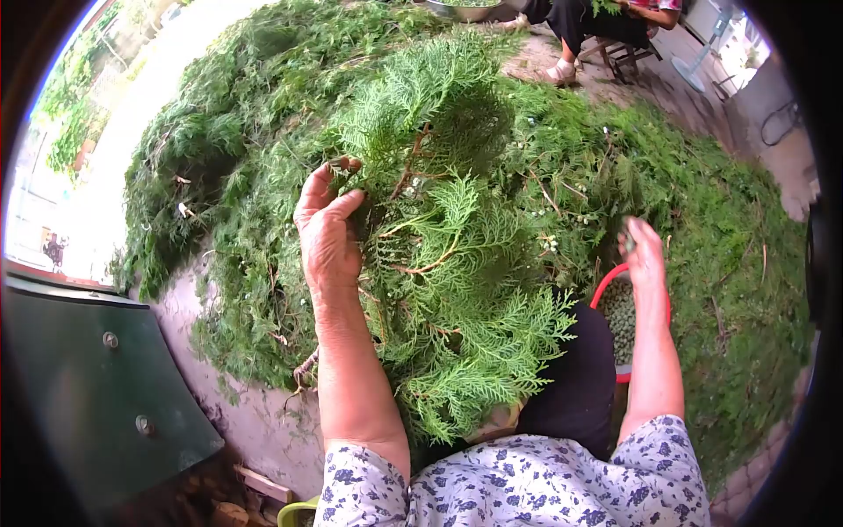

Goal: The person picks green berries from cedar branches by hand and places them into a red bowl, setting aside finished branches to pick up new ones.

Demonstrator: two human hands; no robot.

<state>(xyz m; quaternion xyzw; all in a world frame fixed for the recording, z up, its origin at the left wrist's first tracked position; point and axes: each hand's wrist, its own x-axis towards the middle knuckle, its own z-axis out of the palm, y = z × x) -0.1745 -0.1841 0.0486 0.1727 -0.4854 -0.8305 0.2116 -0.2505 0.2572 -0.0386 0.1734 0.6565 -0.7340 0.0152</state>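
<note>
A large leafy arborvitae branch [457,237] rises in front of me over my lap, with flat green sprays and a brown stem. My left hand [327,224] is at its left edge, fingers and thumb curled around part of the foliage. Over to the right, my right hand [644,250] is above the rim of a red-rimmed container [608,279]. Its fingers are bent together, slightly blurred, and what lies in them is hard to make out. Many small grey-green cones [622,325] lie inside the container.
Heaps of cut green branches [263,114] surround me on several sides. A dark green panel [105,386] stands at lower left, near a yellow-green container [297,512]. At the back, another person [584,26] sits by a metal basin [465,10] and a fan [694,70].
</note>
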